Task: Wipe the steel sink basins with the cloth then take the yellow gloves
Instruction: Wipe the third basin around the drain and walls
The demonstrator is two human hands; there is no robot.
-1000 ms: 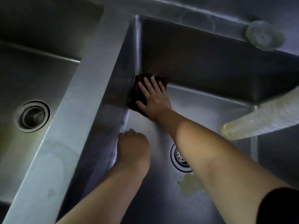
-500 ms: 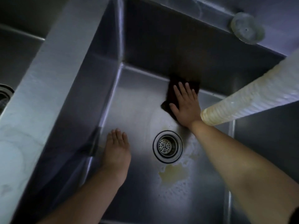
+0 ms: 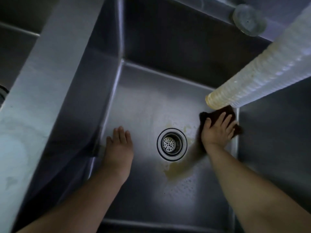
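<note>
I look down into the right steel basin (image 3: 148, 101), with its round drain (image 3: 172, 144) in the middle of the floor. My right hand (image 3: 218, 132) presses flat, fingers spread, on a dark brown cloth (image 3: 226, 112) at the floor's right edge, against the right wall. My left hand (image 3: 118, 147) rests flat on the basin floor at the left, near the left wall, holding nothing. A yellowish stain (image 3: 175, 170) lies just below the drain. No yellow gloves are in view.
A ribbed translucent hose (image 3: 262, 73) reaches in from the upper right, its mouth just above the cloth. A round grey plug (image 3: 248, 20) sits on the back rim. The steel divider (image 3: 42, 84) separates off the left basin (image 3: 15, 41).
My right hand has slid the cloth from the back wall to the basin's right edge. My left hand has stayed flat on the floor. The view has shifted right.
</note>
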